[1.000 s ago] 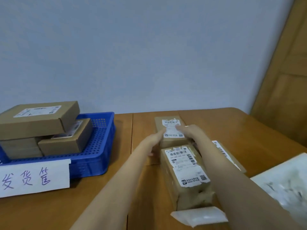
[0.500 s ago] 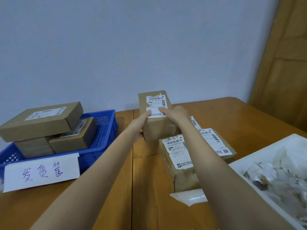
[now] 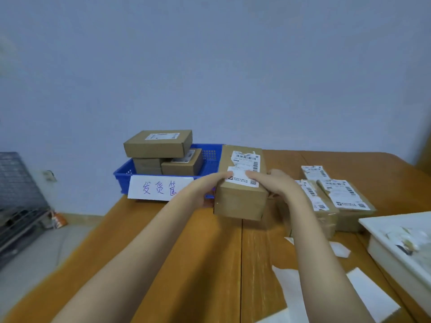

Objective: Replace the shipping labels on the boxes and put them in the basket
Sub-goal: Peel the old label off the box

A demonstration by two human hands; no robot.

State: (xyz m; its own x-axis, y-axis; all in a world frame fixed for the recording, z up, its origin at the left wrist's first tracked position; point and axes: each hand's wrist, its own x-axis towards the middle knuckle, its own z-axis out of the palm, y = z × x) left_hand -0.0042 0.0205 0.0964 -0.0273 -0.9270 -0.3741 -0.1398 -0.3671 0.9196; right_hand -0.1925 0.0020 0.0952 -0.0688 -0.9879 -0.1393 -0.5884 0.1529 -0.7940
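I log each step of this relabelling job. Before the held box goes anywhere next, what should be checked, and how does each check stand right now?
1. Both hands hold the box: ok, left hand and right hand grip its sides, thumbs on top.
2. Label is clean and whole: not ok, its upper edge looks torn and patched.
3. New label already applied: cannot tell.
4. Room in the blue basket: ok, bare space at its right end beside the stacked boxes.
5. Way to the basket is free: ok, nothing stands between.
6. Other boxes on the table await work: cannot tell.
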